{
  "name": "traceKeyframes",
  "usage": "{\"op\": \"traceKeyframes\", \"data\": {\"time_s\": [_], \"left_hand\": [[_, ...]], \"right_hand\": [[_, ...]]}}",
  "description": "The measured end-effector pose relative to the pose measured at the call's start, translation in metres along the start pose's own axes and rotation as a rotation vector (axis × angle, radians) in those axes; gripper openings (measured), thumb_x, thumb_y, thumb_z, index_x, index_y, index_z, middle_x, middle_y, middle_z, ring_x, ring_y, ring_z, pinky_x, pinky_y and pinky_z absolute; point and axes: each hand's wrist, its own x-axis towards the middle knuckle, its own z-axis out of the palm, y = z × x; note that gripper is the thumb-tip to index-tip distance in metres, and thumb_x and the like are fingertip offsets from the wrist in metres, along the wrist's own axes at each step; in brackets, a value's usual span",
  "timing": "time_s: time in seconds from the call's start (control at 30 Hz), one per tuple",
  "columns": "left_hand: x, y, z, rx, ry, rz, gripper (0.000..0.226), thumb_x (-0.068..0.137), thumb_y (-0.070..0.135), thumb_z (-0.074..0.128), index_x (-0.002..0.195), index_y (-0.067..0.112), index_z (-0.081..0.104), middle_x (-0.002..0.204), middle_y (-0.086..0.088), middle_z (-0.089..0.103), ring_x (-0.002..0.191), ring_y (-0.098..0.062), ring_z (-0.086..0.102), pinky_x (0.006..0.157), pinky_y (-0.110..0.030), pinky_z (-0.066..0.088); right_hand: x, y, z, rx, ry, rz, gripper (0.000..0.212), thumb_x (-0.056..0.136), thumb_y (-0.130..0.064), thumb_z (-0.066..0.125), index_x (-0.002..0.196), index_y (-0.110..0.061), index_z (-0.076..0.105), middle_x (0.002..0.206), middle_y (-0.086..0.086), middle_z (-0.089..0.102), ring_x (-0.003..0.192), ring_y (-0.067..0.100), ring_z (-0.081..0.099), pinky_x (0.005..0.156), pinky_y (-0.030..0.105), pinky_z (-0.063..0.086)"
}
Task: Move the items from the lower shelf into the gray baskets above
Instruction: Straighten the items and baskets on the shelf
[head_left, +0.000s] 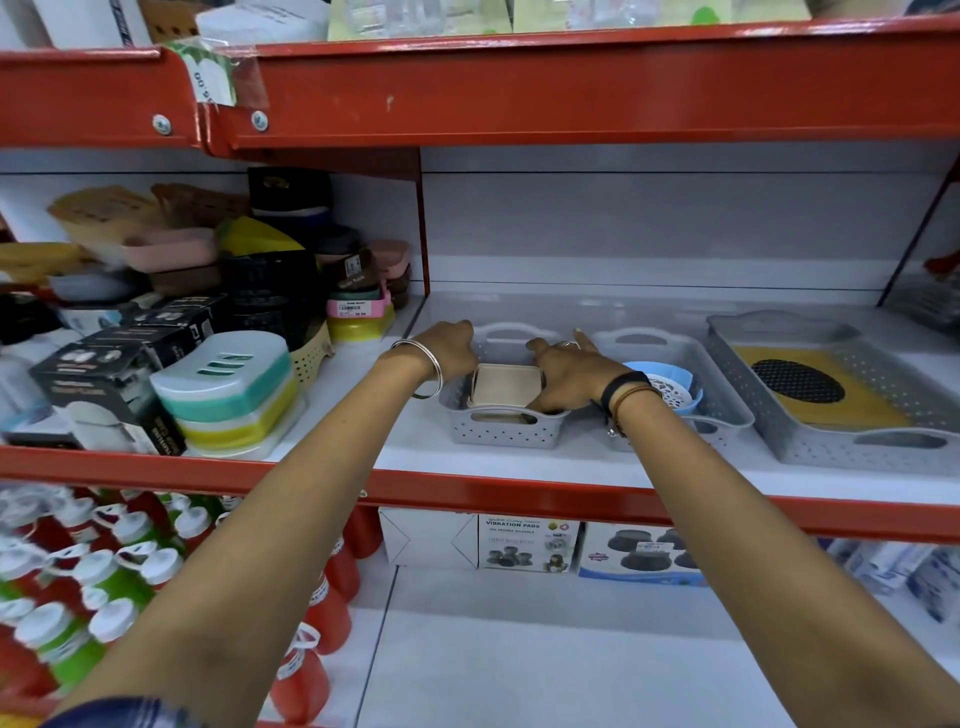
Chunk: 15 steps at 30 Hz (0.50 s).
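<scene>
Over the small gray basket (501, 415) at the left of the middle shelf (519, 467), both hands are busy with a stack of beige square containers (506, 387). The left hand (452, 348) curls over the basket's left rim, its grip closed on that edge as far as I can tell. The right hand (569, 371) lies across the stack's right side, fingers bent down against it, forefinger lifted and pointing away; whether this grip truly pinches the stack or only presses it I cannot tell.

To do this step well, I would judge it best to steady the basket with the left hand while the right seats the stack square and flat inside the walls (a tilted stack would ride up on the rim), then let go only once it sits level.

Counted: three gray baskets stand in a row. The small one holds the beige stack, the middle basket (727, 410) holds one blue round strainer (675, 389), and the large tray basket (831, 447) holds one yellow mat (852, 400). Below, on the lower shelf (519, 623), two boxes remain: vibration pads (524, 543) and a blue-edged box (644, 553).
</scene>
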Motion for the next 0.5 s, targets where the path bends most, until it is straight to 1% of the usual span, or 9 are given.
{"op": "traceKeyframes", "data": {"time_s": [0.07, 0.13, 0.2, 0.27, 0.3, 0.33, 0.4, 0.43, 0.5], "left_hand": [[-0.003, 0.0, 0.001, 0.009, -0.002, 0.017, 0.021, 0.088, 0.013, 0.047, 0.106, 0.003, 0.051, 0.121, -0.021, 0.058, 0.101, -0.036, 0.058, 0.08, -0.036, 0.047], [-0.007, 0.002, 0.001, 0.04, 0.017, 0.061, 0.024, 0.086, 0.011, 0.045, 0.107, 0.005, 0.055, 0.132, -0.019, 0.051, 0.106, -0.037, 0.056, 0.092, -0.042, 0.048], [-0.019, 0.011, 0.0, 0.01, 0.048, 0.116, 0.032, 0.09, 0.012, 0.043, 0.119, 0.004, 0.053, 0.136, -0.013, 0.05, 0.115, -0.033, 0.051, 0.099, -0.039, 0.044], [-0.038, 0.025, -0.003, -0.054, 0.024, 0.183, 0.032, 0.095, 0.017, 0.042, 0.125, 0.011, 0.051, 0.122, -0.006, 0.057, 0.105, -0.026, 0.054, 0.088, -0.031, 0.046], [-0.05, 0.034, -0.004, -0.071, -0.035, 0.215, 0.03, 0.096, 0.02, 0.042, 0.123, 0.013, 0.053, 0.115, -0.005, 0.059, 0.098, -0.024, 0.055, 0.081, -0.029, 0.046], [-0.061, 0.041, -0.004, -0.063, -0.117, 0.242, 0.03, 0.097, 0.024, 0.042, 0.121, 0.012, 0.055, 0.114, -0.006, 0.061, 0.096, -0.024, 0.056, 0.08, -0.03, 0.045], [-0.078, 0.052, -0.002, 0.016, -0.258, 0.259, 0.034, 0.098, 0.029, 0.039, 0.121, 0.01, 0.056, 0.122, -0.009, 0.06, 0.109, -0.025, 0.055, 0.093, -0.032, 0.042], [-0.082, 0.055, 0.0, 0.053, -0.274, 0.249, 0.035, 0.099, 0.027, 0.038, 0.124, 0.009, 0.055, 0.128, -0.008, 0.058, 0.116, -0.025, 0.052, 0.098, -0.031, 0.039], [-0.088, 0.063, 0.004, 0.057, -0.24, 0.216, 0.034, 0.099, 0.018, 0.038, 0.126, 0.006, 0.054, 0.135, -0.008, 0.055, 0.124, -0.024, 0.049, 0.103, -0.03, 0.037]], "right_hand": [[-0.008, 0.0, -0.004, 0.066, 0.029, -0.02, 0.098, 0.077, -0.046, 0.066, 0.149, -0.017, 0.007, 0.153, 0.014, 0.033, 0.144, 0.028, 0.024, 0.12, 0.041, -0.004], [-0.023, 0.002, -0.013, 0.201, 0.134, -0.019, 0.095, 0.077, -0.045, 0.067, 0.149, -0.019, 0.011, 0.156, 0.01, 0.027, 0.143, 0.029, 0.025, 0.12, 0.041, 0.011], [-0.044, 0.012, -0.021, 0.268, 0.26, 0.033, 0.08, 0.081, -0.043, 0.065, 0.145, -0.017, 0.024, 0.148, 0.008, 0.04, 0.134, 0.03, 0.039, 0.112, 0.042, 0.032], [-0.067, 0.026, -0.026, 0.221, 0.271, 0.115, 0.053, 0.087, -0.043, 0.057, 0.128, -0.011, 0.046, 0.121, 0.01, 0.059, 0.111, 0.03, 0.055, 0.097, 0.04, 0.045], [-0.079, 0.033, -0.026, 0.204, 0.221, 0.15, 0.044, 0.09, -0.043, 0.052, 0.116, -0.008, 0.054, 0.107, 0.011, 0.062, 0.1, 0.03, 0.059, 0.09, 0.038, 0.047], [-0.091, 0.038, -0.024, 0.196, 0.144, 0.167, 0.042, 0.093, -0.044, 0.047, 0.104, -0.004, 0.058, 0.098, 0.012, 0.062, 0.093, 0.029, 0.059, 0.085, 0.036, 0.047], [-0.111, 0.043, -0.019, 0.187, -0.001, 0.169, 0.044, 0.096, -0.043, 0.041, 0.087, -0.002, 0.056, 0.09, 0.011, 0.057, 0.088, 0.028, 0.054, 0.078, 0.032, 0.041], [-0.117, 0.043, -0.016, 0.18, -0.025, 0.16, 0.041, 0.097, -0.039, 0.04, 0.085, -0.003, 0.054, 0.089, 0.011, 0.055, 0.086, 0.027, 0.05, 0.076, 0.03, 0.037], [-0.126, 0.043, -0.013, 0.164, 0.007, 0.125, 0.031, 0.098, -0.027, 0.041, 0.091, -0.001, 0.057, 0.095, 0.014, 0.057, 0.085, 0.025, 0.047, 0.074, 0.028, 0.033]]}}
